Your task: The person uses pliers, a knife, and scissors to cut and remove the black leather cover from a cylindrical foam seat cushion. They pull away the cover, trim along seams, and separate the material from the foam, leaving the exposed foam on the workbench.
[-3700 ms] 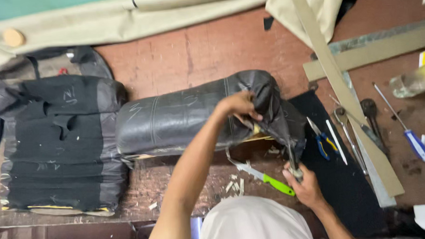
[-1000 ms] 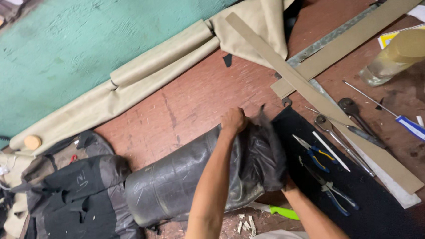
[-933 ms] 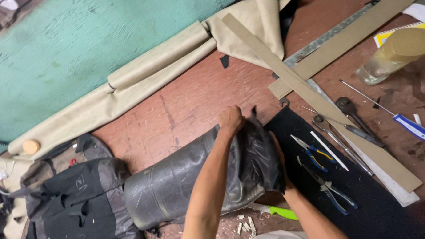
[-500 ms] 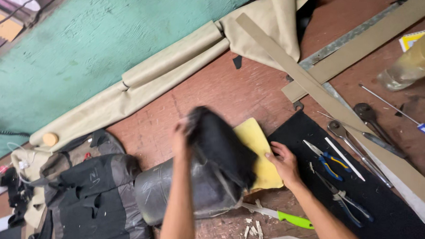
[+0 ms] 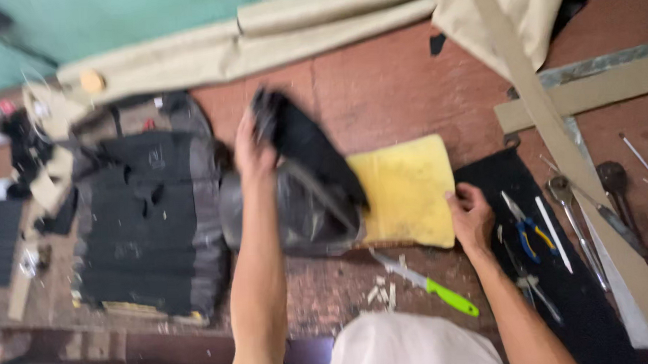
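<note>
Left hand [image 5: 254,145]: clamped on black cover [image 5: 305,150] | Right hand [image 5: 470,214]: fingers spread, pressing yellow foam cushion [image 5: 405,190] | Green-handled knife [image 5: 429,284]: just beside.

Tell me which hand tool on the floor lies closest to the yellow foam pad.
The knife with the bright green handle, lying just below the yellow foam pad. The blue-handled pliers and the other tools lie farther right, beyond the right hand.

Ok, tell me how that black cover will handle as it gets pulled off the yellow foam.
The black cover is probably floppy: it folds and bunches in the left hand. It likely drags rather than slides, since the right hand braces the yellow foam.
</note>
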Action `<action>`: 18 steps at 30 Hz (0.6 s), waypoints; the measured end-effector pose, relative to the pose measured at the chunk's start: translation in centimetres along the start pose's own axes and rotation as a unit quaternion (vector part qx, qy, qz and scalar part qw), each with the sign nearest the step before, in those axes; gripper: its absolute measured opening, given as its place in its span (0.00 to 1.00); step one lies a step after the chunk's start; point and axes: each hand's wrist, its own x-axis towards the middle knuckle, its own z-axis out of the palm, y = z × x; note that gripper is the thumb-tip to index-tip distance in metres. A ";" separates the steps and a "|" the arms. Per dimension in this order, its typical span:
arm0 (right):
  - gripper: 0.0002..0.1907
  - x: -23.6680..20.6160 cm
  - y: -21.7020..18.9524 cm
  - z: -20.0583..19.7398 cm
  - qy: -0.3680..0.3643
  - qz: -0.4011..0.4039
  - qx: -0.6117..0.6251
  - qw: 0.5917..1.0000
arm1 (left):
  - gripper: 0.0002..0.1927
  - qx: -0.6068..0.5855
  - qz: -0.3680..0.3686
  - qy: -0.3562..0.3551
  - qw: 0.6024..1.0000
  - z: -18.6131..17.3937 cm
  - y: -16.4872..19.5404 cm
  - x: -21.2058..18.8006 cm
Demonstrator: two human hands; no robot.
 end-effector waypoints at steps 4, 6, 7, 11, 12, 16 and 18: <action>0.15 -4.6 0.6 -2.6 0.044 -0.142 -0.044 0.988 | 0.20 -0.127 -0.067 -0.036 0.989 6.0 -5.9 4.2; 0.14 -7.1 1.9 -4.2 0.008 -0.126 -0.053 0.991 | 0.21 -0.180 -0.079 -0.041 0.980 8.4 -8.8 6.7; 0.12 -8.6 2.7 -5.2 -0.013 -0.135 -0.074 0.988 | 0.20 -0.183 -0.072 -0.027 0.980 8.9 -9.7 7.5; 0.11 -13.1 6.2 -9.1 -0.004 -0.183 -0.159 0.970 | 0.18 -0.093 -0.024 0.066 0.993 9.0 -10.8 11.0; 0.11 -14.0 7.1 -9.7 0.007 -0.145 -0.163 0.976 | 0.18 -0.022 -0.022 0.098 0.995 8.8 -10.4 11.3; 0.11 -16.4 9.5 -11.4 0.022 -0.089 -0.197 0.976 | 0.16 0.432 0.023 0.107 0.895 5.8 -9.8 7.2; 0.12 -16.6 9.7 -11.3 0.009 -0.044 -0.175 0.984 | 0.16 0.530 0.139 0.074 0.833 4.4 -10.1 1.5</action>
